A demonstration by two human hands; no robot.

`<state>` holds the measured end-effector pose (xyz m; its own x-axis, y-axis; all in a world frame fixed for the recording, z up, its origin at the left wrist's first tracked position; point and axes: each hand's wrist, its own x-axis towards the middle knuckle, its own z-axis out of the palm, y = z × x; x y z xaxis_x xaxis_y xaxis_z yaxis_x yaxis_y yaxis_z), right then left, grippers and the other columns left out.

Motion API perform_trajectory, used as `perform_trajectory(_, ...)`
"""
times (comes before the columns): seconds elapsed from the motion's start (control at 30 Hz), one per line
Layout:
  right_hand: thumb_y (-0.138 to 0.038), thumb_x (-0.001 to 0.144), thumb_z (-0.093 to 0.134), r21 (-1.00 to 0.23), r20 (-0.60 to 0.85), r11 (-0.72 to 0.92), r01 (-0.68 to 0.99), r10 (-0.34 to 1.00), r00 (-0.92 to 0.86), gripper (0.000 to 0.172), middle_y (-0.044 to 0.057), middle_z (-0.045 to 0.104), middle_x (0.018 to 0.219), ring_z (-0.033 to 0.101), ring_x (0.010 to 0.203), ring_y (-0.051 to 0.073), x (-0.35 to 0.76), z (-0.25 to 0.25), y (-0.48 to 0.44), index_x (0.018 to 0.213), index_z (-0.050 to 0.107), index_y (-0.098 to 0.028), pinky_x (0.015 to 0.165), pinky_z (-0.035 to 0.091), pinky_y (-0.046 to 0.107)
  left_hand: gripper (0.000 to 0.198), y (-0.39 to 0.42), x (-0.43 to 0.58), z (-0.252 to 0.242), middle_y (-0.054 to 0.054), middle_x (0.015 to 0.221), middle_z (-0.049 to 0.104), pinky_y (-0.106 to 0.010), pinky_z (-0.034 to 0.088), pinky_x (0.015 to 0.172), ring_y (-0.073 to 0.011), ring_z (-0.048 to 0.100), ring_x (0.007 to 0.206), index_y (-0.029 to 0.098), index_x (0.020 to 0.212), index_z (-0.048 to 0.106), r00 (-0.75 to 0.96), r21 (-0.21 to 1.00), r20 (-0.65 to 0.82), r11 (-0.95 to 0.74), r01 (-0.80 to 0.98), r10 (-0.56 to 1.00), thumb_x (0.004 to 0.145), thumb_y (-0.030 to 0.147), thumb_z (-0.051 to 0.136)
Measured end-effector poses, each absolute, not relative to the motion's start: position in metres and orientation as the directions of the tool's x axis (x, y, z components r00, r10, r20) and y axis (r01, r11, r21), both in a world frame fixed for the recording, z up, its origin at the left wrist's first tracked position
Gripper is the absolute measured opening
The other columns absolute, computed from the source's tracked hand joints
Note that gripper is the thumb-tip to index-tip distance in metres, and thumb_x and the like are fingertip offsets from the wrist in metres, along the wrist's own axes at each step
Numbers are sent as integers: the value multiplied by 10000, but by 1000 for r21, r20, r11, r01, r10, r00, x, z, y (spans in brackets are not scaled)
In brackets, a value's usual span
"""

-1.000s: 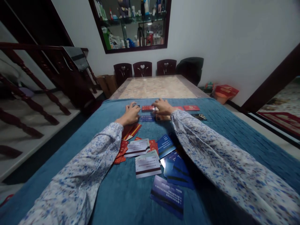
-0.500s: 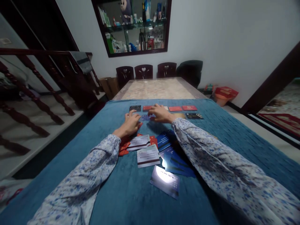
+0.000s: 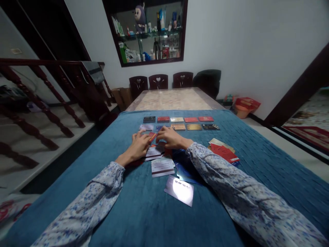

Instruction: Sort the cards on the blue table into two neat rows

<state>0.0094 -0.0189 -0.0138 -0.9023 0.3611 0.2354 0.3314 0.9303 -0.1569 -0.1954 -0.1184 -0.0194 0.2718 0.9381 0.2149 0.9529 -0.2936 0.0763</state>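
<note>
Hands [image 3: 138, 145] [image 3: 171, 138] | backs up, fingers [image 3: 163, 135] curled, just apart | over cards [image 3: 154, 153] | grip unclear

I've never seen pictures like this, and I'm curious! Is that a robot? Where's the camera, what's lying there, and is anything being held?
No robot here! These are a person's own left hand and right hand, reaching out of white sleeves with blue flecks. The camera is worn on their head, looking forward and down.

A soft blue cloth covers the near part of a pale, stone-patterned table. On it, flat, colourful rectangular cards lie in two rows. Nearer are loose white cards with dark stripes and a shiny pale-purple card.

Between the hands is a small red-and-yellow card. The left fingers are close to it, but I can't tell whether they grip it.
</note>
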Motion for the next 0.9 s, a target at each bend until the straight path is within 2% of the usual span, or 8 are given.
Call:
perform_trajectory(0.2, -300, 925, 652, -176, 233, 953, 247, 284, -930, 212, 98, 755, 1178, 486, 1131, 293, 15, -20, -37, 1076, 786, -236, 899, 323, 422, 408, -143, -199, -27, -124, 1360, 663, -612, 342, 1103, -381, 378, 1438, 242, 1319, 669, 276, 83, 254, -305, 949, 927, 950, 191, 502)
perform_trajectory(0.33, -355, 989, 578, -185, 226, 968, 168, 208, -952, 262, 92, 748, 1243, 475, 1152, 285, 20, -25, -45, 1109, 783, -245, 902, 319, 417, 348, -157, -200, -33, -101, 1288, 708, -610, 345, 1105, -370, 397, 1427, 254, 1197, 738, 288, 82, 284, -322, 943, 915, 982, 211, 468)
perform_trajectory(0.47, -343, 986, 574, -151, 221, 976, 157, 188, -957, 268, 94, 742, 1277, 477, 1169, 292, 22, -28, -43, 1114, 792, -254, 915, 327, 431, 328, -163, -199, -37, -83, 1233, 738, -631, 321, 1114, -376, 391, 1434, 271, 1115, 773, 309, 75, 266, -340, 938, 913, 957, 192, 497)
perform_trajectory(0.6, -339, 961, 605, -117, 229, 977, 181, 203, -952, 266, 104, 754, 1258, 496, 1165, 300, 25, -29, -34, 1128, 797, -263, 928, 353, 451, 386, -160, -192, -37, -91, 1290, 719, -632, 326, 1101, -372, 381, 1435, 282, 1207, 747, 325, 78, 226, -349, 934, 918, 948, 161, 488)
perform_trajectory(0.73, -343, 938, 635, -119, 218, 957, 263, 284, -934, 295, 94, 747, 1276, 511, 1140, 296, 30, -32, -25, 1181, 780, -259, 899, 377, 430, 428, -150, -187, -37, -102, 1347, 686, -651, 310, 1094, -378, 359, 1436, 296, 1268, 722, 334, 74, 198, -353, 932, 922, 939, 151, 491)
perform_trajectory(0.9, -385, 940, 639, -145, 178, 945, 294, 317, -931, 311, 92, 738, 1293, 510, 1134, 294, 36, -27, -21, 1182, 770, -241, 876, 369, 410, 392, -139, -182, -34, -102, 1324, 691, -638, 320, 1082, -369, 360, 1422, 313, 1234, 742, 327, 84, 186, -347, 934, 926, 973, 187, 477)
